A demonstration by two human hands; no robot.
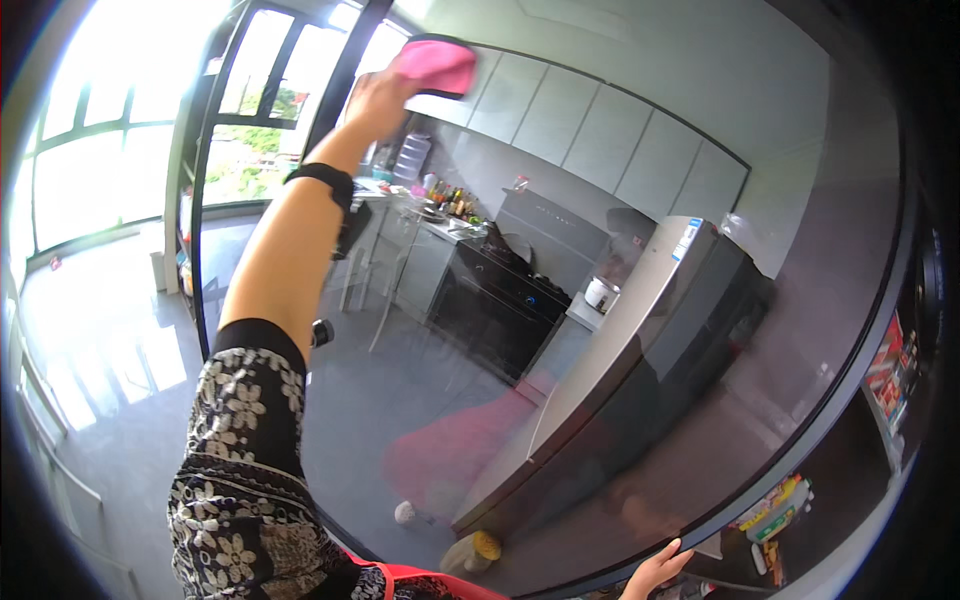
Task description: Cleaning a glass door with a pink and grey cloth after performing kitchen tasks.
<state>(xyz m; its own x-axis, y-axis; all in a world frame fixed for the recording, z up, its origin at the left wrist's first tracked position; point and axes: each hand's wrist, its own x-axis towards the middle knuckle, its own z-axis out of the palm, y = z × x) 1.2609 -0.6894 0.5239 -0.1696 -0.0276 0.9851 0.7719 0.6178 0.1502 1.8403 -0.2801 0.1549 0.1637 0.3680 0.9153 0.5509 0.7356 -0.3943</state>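
Observation:
My left hand (381,97) is raised high at the upper middle, shut on a pink cloth pad with dark edging (439,66), which lies against or very near a large glass door panel (450,360). The hand and pad are slightly blurred. A black band is round my left wrist, and the sleeve is black with pale flowers. Low at the right, my right hand (658,571) touches the dark frame (795,457) of the glass panel with its fingertips; its lower part is cut off by the picture's edge, so its grip cannot be told. Faint reflections show in the glass.
Through the glass stand a refrigerator (600,375), a black stove (495,300), wall cabinets (600,127), a counter with bottles and a white rice cooker (601,294). At the right are dark shelves (832,442) with packages. Chairs (67,480) stand at the far left by bright windows.

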